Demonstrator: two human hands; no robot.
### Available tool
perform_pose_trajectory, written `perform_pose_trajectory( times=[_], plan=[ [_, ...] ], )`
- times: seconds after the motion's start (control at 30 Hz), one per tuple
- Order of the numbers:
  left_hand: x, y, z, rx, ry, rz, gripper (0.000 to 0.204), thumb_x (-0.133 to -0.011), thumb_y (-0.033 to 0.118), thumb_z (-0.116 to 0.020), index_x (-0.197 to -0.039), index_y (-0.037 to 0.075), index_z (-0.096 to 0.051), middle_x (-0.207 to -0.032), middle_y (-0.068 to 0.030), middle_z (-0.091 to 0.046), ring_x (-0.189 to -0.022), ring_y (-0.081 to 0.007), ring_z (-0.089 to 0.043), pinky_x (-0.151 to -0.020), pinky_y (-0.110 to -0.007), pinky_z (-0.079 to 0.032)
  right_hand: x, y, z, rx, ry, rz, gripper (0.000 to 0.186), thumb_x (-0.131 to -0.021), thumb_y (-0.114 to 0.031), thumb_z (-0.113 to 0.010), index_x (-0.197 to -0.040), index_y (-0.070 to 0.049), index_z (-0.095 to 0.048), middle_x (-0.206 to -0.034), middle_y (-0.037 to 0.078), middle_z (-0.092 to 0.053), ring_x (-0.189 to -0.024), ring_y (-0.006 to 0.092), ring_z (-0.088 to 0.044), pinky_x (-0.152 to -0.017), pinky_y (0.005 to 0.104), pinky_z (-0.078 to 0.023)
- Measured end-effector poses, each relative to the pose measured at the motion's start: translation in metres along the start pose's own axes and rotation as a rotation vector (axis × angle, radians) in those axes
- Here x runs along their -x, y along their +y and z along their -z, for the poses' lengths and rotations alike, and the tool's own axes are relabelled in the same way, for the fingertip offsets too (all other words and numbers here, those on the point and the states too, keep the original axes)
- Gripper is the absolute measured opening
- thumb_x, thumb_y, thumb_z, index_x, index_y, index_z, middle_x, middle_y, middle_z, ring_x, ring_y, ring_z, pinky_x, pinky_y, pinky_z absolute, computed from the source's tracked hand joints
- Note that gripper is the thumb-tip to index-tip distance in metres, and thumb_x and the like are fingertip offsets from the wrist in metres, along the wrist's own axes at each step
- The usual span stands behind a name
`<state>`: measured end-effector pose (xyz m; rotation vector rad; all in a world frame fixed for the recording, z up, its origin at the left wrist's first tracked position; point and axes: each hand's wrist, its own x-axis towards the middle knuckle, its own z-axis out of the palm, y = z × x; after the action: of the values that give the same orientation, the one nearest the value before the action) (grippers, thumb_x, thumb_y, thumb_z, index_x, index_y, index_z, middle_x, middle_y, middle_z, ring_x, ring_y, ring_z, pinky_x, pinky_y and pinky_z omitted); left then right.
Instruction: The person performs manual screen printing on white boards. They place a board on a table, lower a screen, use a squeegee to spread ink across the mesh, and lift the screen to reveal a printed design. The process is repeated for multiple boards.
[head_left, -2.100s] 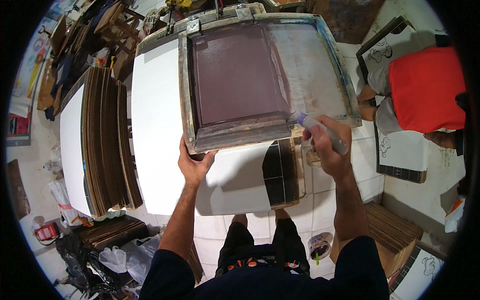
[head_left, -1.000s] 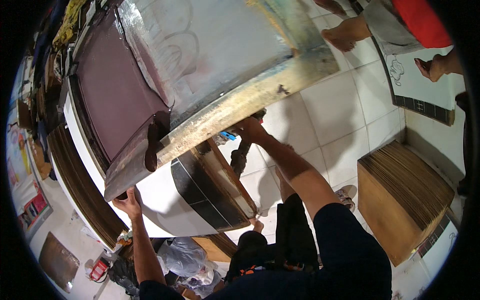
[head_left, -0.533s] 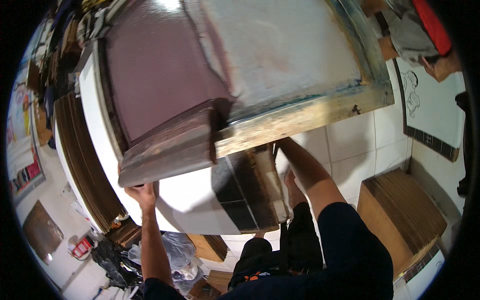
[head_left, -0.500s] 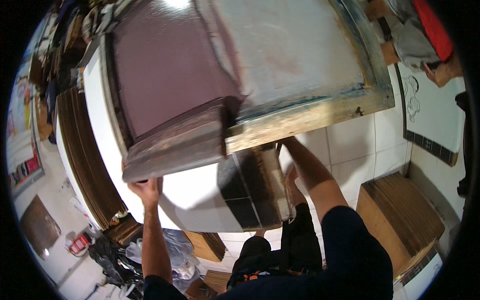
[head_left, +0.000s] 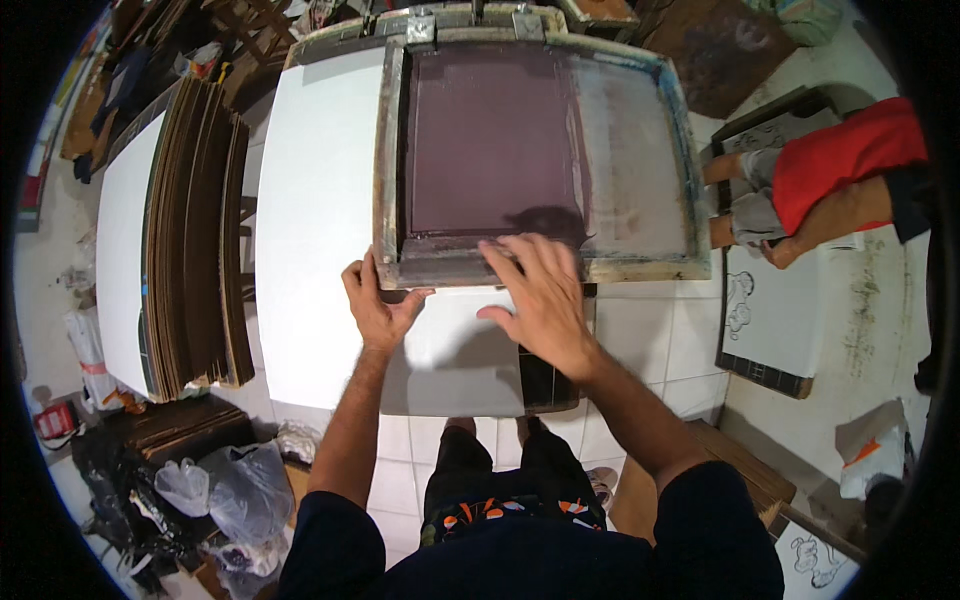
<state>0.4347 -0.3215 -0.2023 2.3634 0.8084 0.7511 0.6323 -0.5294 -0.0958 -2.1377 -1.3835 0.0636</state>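
Screen frame [head_left: 391, 160]: in front of the person, over the white sheet [head_left: 315, 220]; far side under two metal clamps [head_left: 421, 25]. Resting flat or slightly raised at the near edge, can't tell.
Left hand [head_left: 383, 315]: fingers and thumb wrapped round the frame's near-left corner.
Right hand [head_left: 545, 305]: fingers spread wide over the near rail, holding nothing visible. Actual contact unclear.
Purple panel [head_left: 490, 140]: unbroken colour, apart from the hand's shadow near its lower edge. Paler mesh [head_left: 635, 150] to its right looks stained.
White sheet status: frame in place over it; exposed parts carry no visible drawing. Covered part hidden, so can't confirm that stretch done or undone.
Drawn boards [head_left: 770, 315]: black line figures already on them, on the floor at right, beside a co-worker in red [head_left: 850, 155].
Board stack [head_left: 195, 240]: standing at left, many layers; outer white face shows no drawing. Looks like plenty not handled yet, my read only.
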Motion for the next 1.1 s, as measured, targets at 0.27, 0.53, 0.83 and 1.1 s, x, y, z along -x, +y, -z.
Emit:
perform_pose_trajectory(
  times=[0.27, 0.53, 0.83, 1.1],
  plan=[
    [-0.004, 0.007, -0.002, -0.104, -0.072, 0.032, 0.129, -0.066, 0.061, -0.094, -0.158, -0.007, -0.036, -0.139, -0.0239, -0.053, -0.129, -0.0420, -0.048, -0.108, -0.055, -0.038, -0.082, -0.004, -0.025, 0.263, -0.173, -0.072, 0.039, -0.085, -0.015, -0.081, -0.121, -0.010, -0.066, -0.104, 0.008, -0.069, -0.100, 0.0305, -0.065, -0.090, 0.0463, -0.047],
    [-0.010, 0.010, 0.003, -0.100, -0.083, 0.019, 0.123, -0.068, 0.061, -0.093, -0.154, -0.011, -0.041, -0.148, -0.0271, -0.052, -0.142, -0.0395, -0.047, -0.113, -0.056, -0.036, -0.101, 0.002, -0.034, 0.319, -0.117, -0.131, 0.037, -0.083, -0.016, -0.083, -0.116, -0.012, -0.067, -0.104, 0.008, -0.068, -0.101, 0.0315, -0.064, -0.089, 0.0481, -0.044],
    [-0.012, 0.013, 0.006, -0.096, -0.089, 0.017, 0.121, -0.068, 0.046, -0.098, -0.157, -0.007, -0.036, -0.152, -0.0257, -0.049, -0.148, -0.0414, -0.042, -0.118, -0.058, -0.032, -0.080, -0.010, -0.032, 0.282, -0.187, -0.110, 0.030, -0.083, -0.012, -0.082, -0.110, -0.013, -0.069, -0.097, 0.006, -0.066, -0.097, 0.0287, -0.063, -0.086, 0.0459, -0.044],
    [-0.014, 0.015, 0.010, -0.106, -0.154, 0.062, 0.123, -0.062, 0.037, -0.098, -0.157, -0.010, -0.036, -0.151, -0.0271, -0.049, -0.144, -0.0427, -0.044, -0.119, -0.055, -0.032, -0.226, 0.082, -0.048, 0.324, 0.004, 0.019, 0.030, -0.081, -0.016, -0.082, -0.106, -0.013, -0.066, -0.097, 0.007, -0.066, -0.098, 0.0314, -0.064, -0.085, 0.0491, -0.045]
  ],
)
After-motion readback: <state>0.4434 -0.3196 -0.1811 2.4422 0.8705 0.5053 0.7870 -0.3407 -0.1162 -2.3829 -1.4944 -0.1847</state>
